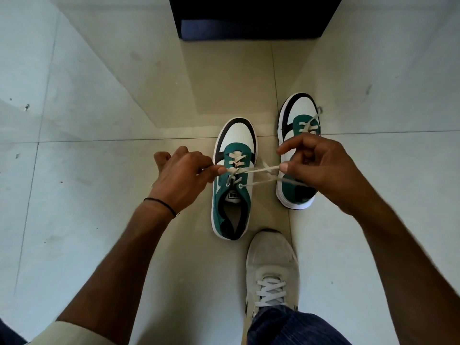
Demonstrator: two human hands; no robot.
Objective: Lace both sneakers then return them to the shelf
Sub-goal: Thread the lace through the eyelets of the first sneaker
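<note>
Two white, green and black sneakers stand on the tiled floor, toes pointing away from me. The left sneaker (234, 178) is laced partway, and its white lace (261, 169) runs out to the right in two strands. My left hand (181, 175) pinches the lace at the sneaker's left eyelets. My right hand (321, 168) pinches the strands and pulls them taut to the right. That hand hides the middle of the right sneaker (298, 125), which shows lacing near its toe.
My own foot in a grey laced shoe (271, 270) stands just behind the left sneaker, with a blue trouser leg (293, 327) below it. A dark box-like piece of furniture (249, 18) stands at the far end of the floor.
</note>
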